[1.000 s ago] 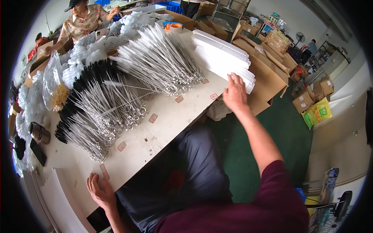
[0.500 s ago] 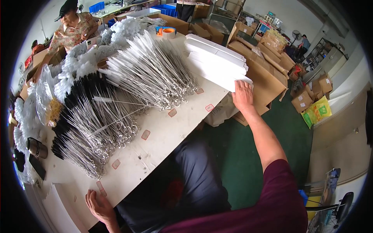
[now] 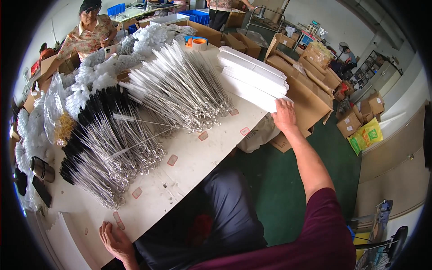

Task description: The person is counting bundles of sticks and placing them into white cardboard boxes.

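Note:
My right hand [image 3: 285, 115] is at the near end of the stack of long, narrow white boxes [image 3: 252, 81], its fingers bent over the end of the lowest one. Its thumb is partly hidden. Flat on the table's near left corner lies my left hand [image 3: 117, 243], fingers a little apart, holding nothing. Between the hands spread piles of wire-handled brushes, with white bristles [image 3: 180, 90] in one and black bristles [image 3: 96, 105] in another. Their looped ends face me. Two single white brushes [image 3: 130, 146] lie across the piles.
Small red-edged labels [image 3: 172, 160] dot the white table [image 3: 193, 173]. Left stand a metal flask [image 3: 42, 169] and a plastic bag [image 3: 56, 108]. Tape rolls [image 3: 199, 44] sit beyond the brushes. A large open carton [image 3: 306, 94] adjoins the right edge. A co-worker [image 3: 85, 33] stands across the table.
The view has shifted slightly. My right hand stays at the white boxes' end with its fingers bent more. My left hand rests in the same place. The co-worker across the table has turned their head.

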`<act>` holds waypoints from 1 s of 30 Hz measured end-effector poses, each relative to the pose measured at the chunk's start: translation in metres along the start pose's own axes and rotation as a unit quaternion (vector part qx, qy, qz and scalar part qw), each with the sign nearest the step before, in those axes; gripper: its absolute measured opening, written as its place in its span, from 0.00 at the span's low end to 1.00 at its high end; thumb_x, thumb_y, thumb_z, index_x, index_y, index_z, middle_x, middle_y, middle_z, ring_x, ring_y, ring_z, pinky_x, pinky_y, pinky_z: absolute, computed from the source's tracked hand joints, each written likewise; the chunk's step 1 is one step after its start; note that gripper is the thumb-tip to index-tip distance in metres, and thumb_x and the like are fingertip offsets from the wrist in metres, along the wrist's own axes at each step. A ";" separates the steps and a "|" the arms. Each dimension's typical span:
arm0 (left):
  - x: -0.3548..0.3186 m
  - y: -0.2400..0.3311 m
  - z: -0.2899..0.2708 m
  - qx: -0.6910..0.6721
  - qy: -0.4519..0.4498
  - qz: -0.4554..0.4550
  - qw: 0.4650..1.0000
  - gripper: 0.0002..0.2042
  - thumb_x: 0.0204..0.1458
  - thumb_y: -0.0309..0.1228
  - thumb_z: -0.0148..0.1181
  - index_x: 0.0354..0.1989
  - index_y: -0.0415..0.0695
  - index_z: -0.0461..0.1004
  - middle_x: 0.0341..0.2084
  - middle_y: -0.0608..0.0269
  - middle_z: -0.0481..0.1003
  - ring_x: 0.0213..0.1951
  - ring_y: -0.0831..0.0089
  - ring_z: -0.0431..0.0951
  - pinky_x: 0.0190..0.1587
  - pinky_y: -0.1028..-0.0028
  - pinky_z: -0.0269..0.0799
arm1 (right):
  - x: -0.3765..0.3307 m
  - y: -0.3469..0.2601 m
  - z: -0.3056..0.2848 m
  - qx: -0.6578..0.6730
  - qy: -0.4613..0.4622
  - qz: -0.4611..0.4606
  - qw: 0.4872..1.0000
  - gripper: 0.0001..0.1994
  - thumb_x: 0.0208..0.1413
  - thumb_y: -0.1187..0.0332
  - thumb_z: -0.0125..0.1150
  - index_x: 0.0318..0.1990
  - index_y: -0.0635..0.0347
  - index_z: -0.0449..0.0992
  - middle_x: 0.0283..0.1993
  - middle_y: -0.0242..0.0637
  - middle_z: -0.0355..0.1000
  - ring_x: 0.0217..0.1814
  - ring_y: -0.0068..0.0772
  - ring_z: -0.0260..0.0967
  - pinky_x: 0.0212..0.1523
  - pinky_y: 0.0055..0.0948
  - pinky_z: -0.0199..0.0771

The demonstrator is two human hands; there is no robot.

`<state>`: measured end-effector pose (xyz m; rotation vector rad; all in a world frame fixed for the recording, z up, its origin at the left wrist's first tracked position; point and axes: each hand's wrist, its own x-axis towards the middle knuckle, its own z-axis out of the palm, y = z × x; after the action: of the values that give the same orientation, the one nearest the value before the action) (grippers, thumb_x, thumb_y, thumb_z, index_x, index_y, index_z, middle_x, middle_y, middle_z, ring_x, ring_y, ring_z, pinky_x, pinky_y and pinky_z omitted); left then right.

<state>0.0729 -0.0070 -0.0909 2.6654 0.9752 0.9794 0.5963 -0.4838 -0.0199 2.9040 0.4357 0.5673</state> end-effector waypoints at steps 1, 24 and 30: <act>0.000 0.001 -0.001 0.003 0.003 0.001 1.000 0.11 0.56 0.23 0.58 0.46 0.34 0.76 0.51 0.42 0.77 0.56 0.45 0.75 0.61 0.55 0.69 | 0.001 0.002 0.000 -0.001 0.011 -0.007 1.000 0.25 0.51 0.64 0.73 0.55 0.60 0.73 0.59 0.42 0.69 0.64 0.46 0.65 0.68 0.43 0.61; 0.015 0.074 -0.042 -0.105 -0.058 0.135 0.984 0.19 0.46 0.25 0.69 0.48 0.35 0.77 0.53 0.41 0.76 0.58 0.41 0.74 0.64 0.47 0.65 | -0.081 -0.157 -0.137 0.380 0.088 -0.261 0.883 0.32 0.48 0.67 0.73 0.61 0.65 0.69 0.60 0.50 0.66 0.59 0.54 0.71 0.59 0.44 0.76; 0.059 0.164 -0.032 -0.105 -0.181 0.266 0.941 0.35 0.43 0.34 0.74 0.61 0.35 0.70 0.65 0.40 0.66 0.67 0.41 0.63 0.70 0.47 0.56 | -0.130 -0.238 -0.153 0.396 0.003 -0.457 0.796 0.33 0.44 0.71 0.76 0.60 0.64 0.70 0.58 0.43 0.65 0.58 0.43 0.70 0.59 0.39 0.76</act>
<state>0.1740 -0.1013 0.0209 2.8202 0.0641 0.5773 0.3612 -0.2847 0.0279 2.7376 2.3601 0.2283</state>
